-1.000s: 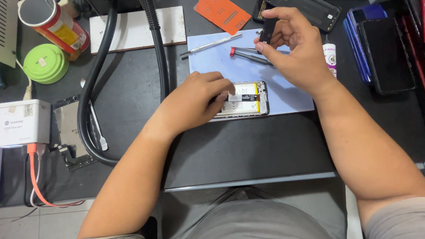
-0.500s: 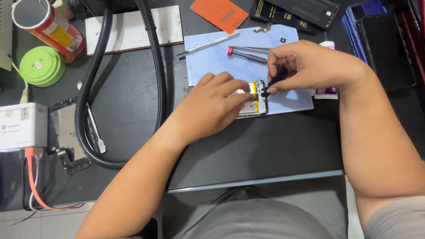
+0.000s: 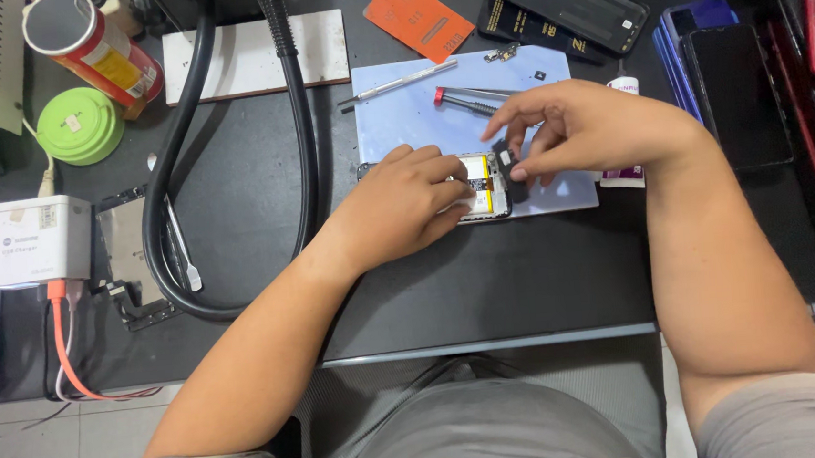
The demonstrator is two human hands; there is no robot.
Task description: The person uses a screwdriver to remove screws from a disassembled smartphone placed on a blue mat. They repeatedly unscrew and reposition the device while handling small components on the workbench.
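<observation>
Fingers [image 3: 515, 159] of right hand [image 3: 592, 130] pinched small black part [image 3: 509, 172] at end of opened phone [image 3: 481, 187], which lay on blue mat [image 3: 400, 115]. Left hand [image 3: 401, 205] pressed phone down. Risk: part slipping, misseating; phone shifting under uneven pressure.

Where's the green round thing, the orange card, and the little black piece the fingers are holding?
green round case [image 3: 80, 125], head view, top face.
orange card [image 3: 418, 19], head view, middle.
small black part [image 3: 511, 171], head view, its middle.
</observation>
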